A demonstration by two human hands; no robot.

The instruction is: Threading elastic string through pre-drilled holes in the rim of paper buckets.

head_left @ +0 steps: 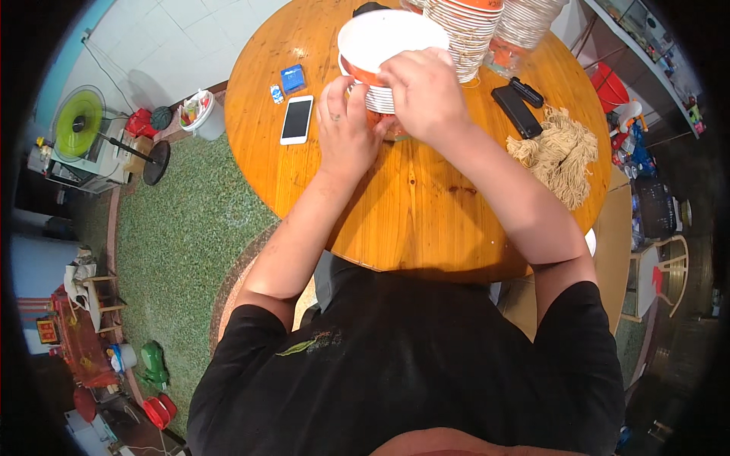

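A white paper bowl (391,36) with an orange-red outside is tilted over a short stack of paper bowls (380,100) at the far middle of the table. My right hand (426,91) grips the tilted bowl's near right side, fingers closed at its rim. On the stack's left side, my left hand (347,125) curls its fingers against the bowls, with the thumb near their lower edge. Both hands partly hide the stack. Just behind and to the right rises a tall stack of bowls (462,34).
A white phone (296,120), a blue packet (292,78) and a small white-blue packet (276,93) lie left. To the right are a black case (517,112), a black folding object (526,92) and a beige yarn bundle (559,156). More bowls in clear plastic (528,26) stand far right.
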